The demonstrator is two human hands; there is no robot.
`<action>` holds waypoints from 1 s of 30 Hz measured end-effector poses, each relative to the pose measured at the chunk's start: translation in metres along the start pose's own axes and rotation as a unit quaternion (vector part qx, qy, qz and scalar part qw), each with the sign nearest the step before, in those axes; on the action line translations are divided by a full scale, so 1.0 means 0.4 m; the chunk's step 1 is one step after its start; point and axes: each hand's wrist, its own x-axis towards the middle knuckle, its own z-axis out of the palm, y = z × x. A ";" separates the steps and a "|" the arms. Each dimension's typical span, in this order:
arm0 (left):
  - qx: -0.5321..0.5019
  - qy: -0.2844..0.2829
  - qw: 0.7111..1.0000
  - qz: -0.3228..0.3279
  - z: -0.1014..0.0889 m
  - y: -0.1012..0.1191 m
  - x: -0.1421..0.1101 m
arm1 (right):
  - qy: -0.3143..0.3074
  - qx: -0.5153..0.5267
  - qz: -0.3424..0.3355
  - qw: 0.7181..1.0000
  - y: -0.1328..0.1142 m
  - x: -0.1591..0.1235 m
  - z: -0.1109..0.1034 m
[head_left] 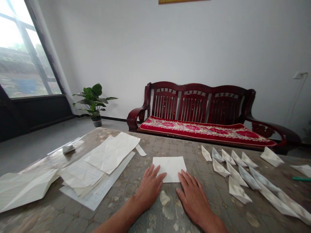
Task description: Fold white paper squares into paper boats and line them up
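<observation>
A white folded sheet of paper (pixel 169 166) lies flat on the table in front of me, its long side running left to right. Resting on its left edge is my left hand (pixel 150 184), fingers stretched out and thumb over the paper. My right hand (pixel 193 194) lies flat at the lower right corner, fingertips touching the paper and thumb apart on the tablecloth. Neither hand grips anything. To the right stand several folded paper boats (pixel 239 191) in loose rows.
Left of my hands is a stack of creased paper sheets (pixel 97 161), with a paper strip (pixel 141 150) beside it. A large folded sheet (pixel 26 187) lies farther left. A green pen-like object (pixel 301 179) is at the right edge. Behind the table (pixel 116 207) stands a wooden bench (pixel 194 103).
</observation>
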 end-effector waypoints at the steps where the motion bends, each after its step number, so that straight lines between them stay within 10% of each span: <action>1: -0.013 -0.010 1.000 0.010 -0.003 -0.004 0.004 | 0.007 -0.001 0.004 1.000 0.000 0.000 -0.002; 30: -0.157 -0.016 0.985 0.070 -0.020 -0.008 0.044 | 0.098 -0.013 -0.029 0.995 -0.022 -0.013 -0.060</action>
